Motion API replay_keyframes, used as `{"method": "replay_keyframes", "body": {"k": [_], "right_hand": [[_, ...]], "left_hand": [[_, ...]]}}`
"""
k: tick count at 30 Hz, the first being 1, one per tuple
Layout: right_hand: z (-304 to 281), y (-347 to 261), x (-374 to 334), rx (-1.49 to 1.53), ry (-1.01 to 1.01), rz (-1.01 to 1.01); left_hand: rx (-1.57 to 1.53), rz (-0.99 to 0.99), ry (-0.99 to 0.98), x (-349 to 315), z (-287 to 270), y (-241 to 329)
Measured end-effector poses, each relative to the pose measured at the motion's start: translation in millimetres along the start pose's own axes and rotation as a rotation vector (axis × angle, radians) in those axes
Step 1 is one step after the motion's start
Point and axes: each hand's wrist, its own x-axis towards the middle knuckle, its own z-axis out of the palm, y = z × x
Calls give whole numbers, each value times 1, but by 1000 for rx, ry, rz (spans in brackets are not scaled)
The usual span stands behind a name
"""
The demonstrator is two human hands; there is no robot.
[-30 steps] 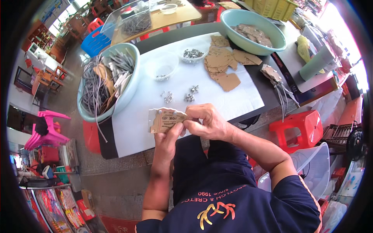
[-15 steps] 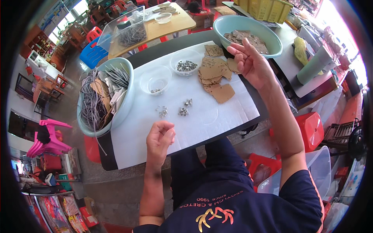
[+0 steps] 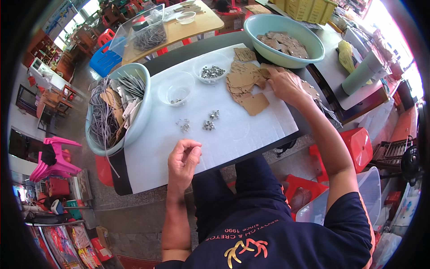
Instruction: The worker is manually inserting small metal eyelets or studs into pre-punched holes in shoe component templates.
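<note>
My left hand is held over the near edge of the white sheet, fingers curled and thumb against them; whatever it may hold is hidden. On the right, my right hand has its fingertips closed on a brown cardboard piece at the edge of a spread pile of cardboard pieces. Small heaps of shiny metal pieces lie on the sheet beyond my left hand. Two clear plastic bowls stand behind them: one bowl has a few metal bits, the other bowl many more.
A pale blue basin with grey cords and cardboard stands at the table's left. Another basin holding cardboard pieces sits at the far right. Beyond are a wooden table and a yellow crate. A red stool is at my right.
My right hand has come down from beside the far-right basin, where its fingers were spread, onto the right edge of the cardboard pile. My left hand has stayed nearly still.
</note>
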Motion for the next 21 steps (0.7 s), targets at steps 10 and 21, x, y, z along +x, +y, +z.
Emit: {"method": "replay_keyframes", "body": {"k": [10,21], "right_hand": [[-2,12,-4,-54,127,-193],[-18,15,-25,-120,9,-348]], "left_hand": [[33,27,11,-2,0,-1],[67,35,17,-2,4,-1]]}}
